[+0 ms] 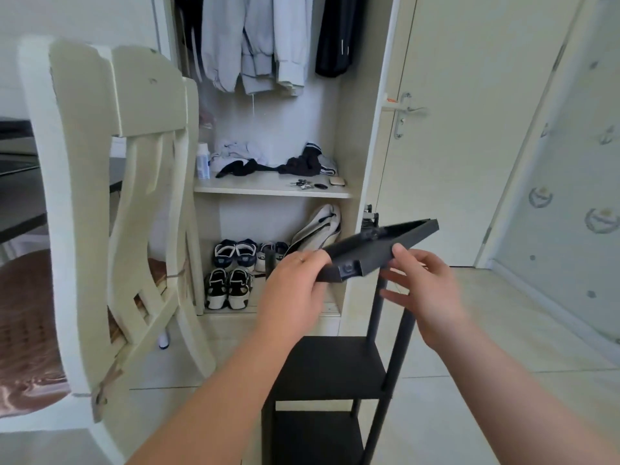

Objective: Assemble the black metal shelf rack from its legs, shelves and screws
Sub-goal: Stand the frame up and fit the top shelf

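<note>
Pale floor tiles (pixel 469 380) and an open wardrobe (pixel 355 162) make up the room around one half-built black rack (pixel 328 367).

Directly above the rack, both hands hold one loose shelf (pixel 375 250). The left hand (pixel 295 283) grips its near left corner, fingers curled round the edge. The right hand (pixel 426 286) holds its near right side, thumb hooked over the rim and fingers spread underneath. The loose shelf is tilted, its far right corner highest, and two small corner fittings show inside its lip. It is clear of the rack's posts.

The rack stands upright on the tiles with two fitted shelves (pixel 335 370), one under the other. Three legs (pixel 402 333) rise above the upper one: two on the right, below the right hand, and one on the left, just beyond the left hand.

Behind the rack, the wardrobe's floor holds two pairs of trainers (pixel 228 286) plainly, with a third pair partly hidden. Higher up behind the rack hang several garments (pixel 255 45). Left of the rack stands one cream chair (pixel 100 196), its back towards the camera. Right of the rack is one closed door (pixel 469 129) with one handle (pixel 407 110).
</note>
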`<state>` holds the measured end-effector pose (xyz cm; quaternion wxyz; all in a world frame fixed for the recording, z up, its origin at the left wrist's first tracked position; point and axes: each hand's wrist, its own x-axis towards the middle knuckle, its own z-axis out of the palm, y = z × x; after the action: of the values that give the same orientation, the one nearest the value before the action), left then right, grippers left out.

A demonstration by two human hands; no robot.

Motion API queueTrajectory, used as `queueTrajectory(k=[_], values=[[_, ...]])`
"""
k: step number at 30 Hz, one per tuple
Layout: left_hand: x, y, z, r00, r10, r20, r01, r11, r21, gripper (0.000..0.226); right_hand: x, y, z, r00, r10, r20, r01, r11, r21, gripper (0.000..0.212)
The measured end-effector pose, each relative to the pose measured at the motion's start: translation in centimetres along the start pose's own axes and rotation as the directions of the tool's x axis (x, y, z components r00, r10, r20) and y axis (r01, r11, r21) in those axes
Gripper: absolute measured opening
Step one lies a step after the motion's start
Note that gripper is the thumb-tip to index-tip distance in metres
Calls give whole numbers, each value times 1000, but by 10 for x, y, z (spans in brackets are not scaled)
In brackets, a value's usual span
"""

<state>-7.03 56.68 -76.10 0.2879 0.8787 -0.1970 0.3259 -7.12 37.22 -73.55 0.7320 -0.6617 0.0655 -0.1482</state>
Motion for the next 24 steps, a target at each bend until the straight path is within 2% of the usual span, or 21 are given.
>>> queueTrajectory(k=[3,5,10,14,17,22,24], values=[[12,-17,-9,992,-123,25,125,974,-188,23,13,3,2,980,-199,-30,188,958,-215,28],[21,-24,-18,978,-207,37,209,928,-310,23,25,4,-3,953,-303,-33,273,897,-348,33],[38,-41,-33,922,-380,73,341,710,-615,34,45,18,-16,938,-344,30,310,800,-514,57],[40,-48,-31,894,-428,133,373,546,-750,33,53,21,-17,944,-319,79,314,805,-504,70],[41,-50,-30,884,-430,184,394,474,-787,34,58,21,-14,942,-324,90,329,830,-451,57],[38,-57,-32,855,-465,229,419,359,-834,32,68,22,-13,937,-339,79,339,840,-424,72],[37,-56,-34,850,-456,262,436,330,-837,31,69,25,-14,934,-342,100,353,850,-391,68]])
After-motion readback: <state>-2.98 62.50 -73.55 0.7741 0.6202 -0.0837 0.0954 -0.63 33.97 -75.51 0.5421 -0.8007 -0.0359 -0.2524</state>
